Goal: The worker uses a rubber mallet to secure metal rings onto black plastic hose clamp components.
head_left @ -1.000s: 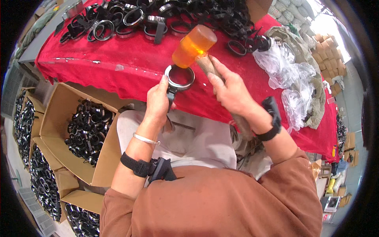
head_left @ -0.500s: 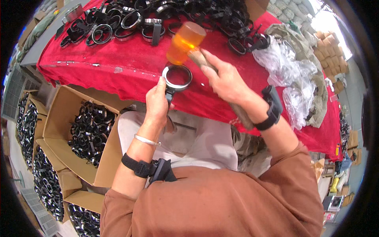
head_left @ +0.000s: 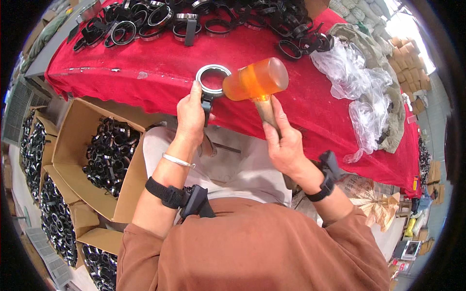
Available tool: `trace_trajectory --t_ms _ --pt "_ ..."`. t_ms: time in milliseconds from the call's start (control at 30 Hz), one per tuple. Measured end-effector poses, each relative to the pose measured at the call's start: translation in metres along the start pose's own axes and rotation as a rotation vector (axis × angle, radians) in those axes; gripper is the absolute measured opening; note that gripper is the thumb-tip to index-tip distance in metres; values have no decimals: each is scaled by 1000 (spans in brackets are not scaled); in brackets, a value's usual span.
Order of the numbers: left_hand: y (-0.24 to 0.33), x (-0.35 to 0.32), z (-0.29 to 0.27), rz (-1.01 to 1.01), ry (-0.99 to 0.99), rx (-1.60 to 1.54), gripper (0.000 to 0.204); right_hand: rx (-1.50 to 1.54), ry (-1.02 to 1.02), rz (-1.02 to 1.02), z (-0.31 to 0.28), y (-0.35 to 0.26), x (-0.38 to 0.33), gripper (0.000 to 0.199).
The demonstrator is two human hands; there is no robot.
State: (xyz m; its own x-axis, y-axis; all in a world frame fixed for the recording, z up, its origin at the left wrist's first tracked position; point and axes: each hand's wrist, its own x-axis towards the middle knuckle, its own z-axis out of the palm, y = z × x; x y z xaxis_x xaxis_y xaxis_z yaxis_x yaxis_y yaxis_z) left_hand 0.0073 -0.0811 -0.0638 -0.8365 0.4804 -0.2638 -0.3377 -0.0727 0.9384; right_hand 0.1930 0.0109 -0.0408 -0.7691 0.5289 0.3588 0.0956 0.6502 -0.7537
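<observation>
Head view | left hand (head_left: pixel 190 115) fingers clamped on metal ring clamp (head_left: pixel 212 82), held upright over the red-covered bench (head_left: pixel 145 65) edge | right hand (head_left: pixel 283 143) fingers wrapped round wooden handle of orange mallet (head_left: pixel 256 80), head touching ring's right side | cardboard box (head_left: pixel 92 160) of black clamps at left | plastic bags (head_left: pixel 361 92) at right.

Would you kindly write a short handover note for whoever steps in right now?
Left hand: grips a metal ring clamp upright on the red table.
Right hand: grips the wooden handle of an orange mallet, head touching the ring's right side.
Done: many rings fill the cardboard box at left.
Left: a pile of clamps lies at the table's far edge.
</observation>
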Motion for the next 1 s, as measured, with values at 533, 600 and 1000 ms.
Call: trace_trajectory --t_ms 533,600,1000 --pt "-8 10 -17 190 -167 551 49 64 -178 254 -31 -39 28 51" --pt "-15 10 -18 394 -72 551 42 18 -133 56 -25 -47 46 50" --pt "-14 5 -16 328 -102 333 32 -5 -329 119 22 -44 115 45"
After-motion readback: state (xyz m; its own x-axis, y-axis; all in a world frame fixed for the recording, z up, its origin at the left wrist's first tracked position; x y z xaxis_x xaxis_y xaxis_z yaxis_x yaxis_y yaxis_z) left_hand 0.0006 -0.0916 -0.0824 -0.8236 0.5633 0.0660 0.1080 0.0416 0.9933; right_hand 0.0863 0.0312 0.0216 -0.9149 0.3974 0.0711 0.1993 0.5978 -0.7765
